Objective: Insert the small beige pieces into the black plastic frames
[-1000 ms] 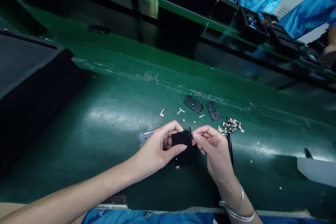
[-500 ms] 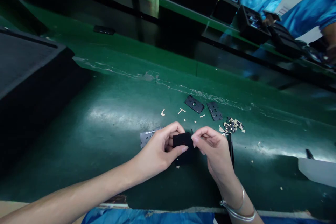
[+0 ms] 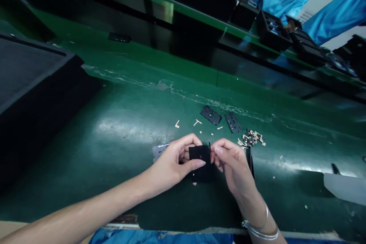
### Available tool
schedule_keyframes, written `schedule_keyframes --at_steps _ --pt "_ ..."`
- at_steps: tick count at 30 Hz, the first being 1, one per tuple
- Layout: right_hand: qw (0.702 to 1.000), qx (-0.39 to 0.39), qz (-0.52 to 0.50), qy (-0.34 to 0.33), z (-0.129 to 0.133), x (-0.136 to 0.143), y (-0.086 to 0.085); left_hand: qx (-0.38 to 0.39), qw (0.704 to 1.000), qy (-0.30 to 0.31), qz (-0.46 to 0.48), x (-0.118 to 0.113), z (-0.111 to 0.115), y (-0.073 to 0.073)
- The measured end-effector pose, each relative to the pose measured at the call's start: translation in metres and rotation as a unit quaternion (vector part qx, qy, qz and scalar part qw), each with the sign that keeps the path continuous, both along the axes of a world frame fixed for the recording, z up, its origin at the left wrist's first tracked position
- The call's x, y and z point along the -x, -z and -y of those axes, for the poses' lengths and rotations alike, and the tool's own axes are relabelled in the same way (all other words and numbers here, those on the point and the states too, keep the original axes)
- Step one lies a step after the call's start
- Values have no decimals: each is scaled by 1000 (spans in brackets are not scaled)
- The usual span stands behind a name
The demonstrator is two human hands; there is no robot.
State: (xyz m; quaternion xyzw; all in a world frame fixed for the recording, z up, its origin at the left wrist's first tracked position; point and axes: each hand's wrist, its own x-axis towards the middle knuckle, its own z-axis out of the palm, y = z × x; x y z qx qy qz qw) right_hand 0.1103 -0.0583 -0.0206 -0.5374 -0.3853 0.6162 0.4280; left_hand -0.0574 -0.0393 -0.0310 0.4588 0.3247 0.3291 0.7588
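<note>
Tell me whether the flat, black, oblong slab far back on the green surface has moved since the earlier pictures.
Yes. The flat, black, oblong slab has shifted rightward, judged against the pale, jagged patch on the green worktop.

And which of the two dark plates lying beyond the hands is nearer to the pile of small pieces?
The right plate, just up and left of the pile in the picture; the left plate lies farther from it.

On your table (image 3: pixel 114 152), beyond the right hand (image 3: pixel 233 160): left plate (image 3: pixel 215 118), right plate (image 3: pixel 232 122), then scrap pile (image 3: pixel 252 138) rightwards; box (image 3: pixel 31 68) far left.
</note>
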Motion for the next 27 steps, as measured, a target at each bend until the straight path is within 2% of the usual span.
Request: schedule_keyframes --at_steps 13,19,27 --pt "997 58 -45 -23 -2 0 0 23 999 35 14 1 0 2" --pt "989 97 -78 -81 -2 -1 0 23 997 71 -3 2 -2 6" --pt "995 23 -84 -41 3 0 -2 44 995 82 30 1 -8 11"
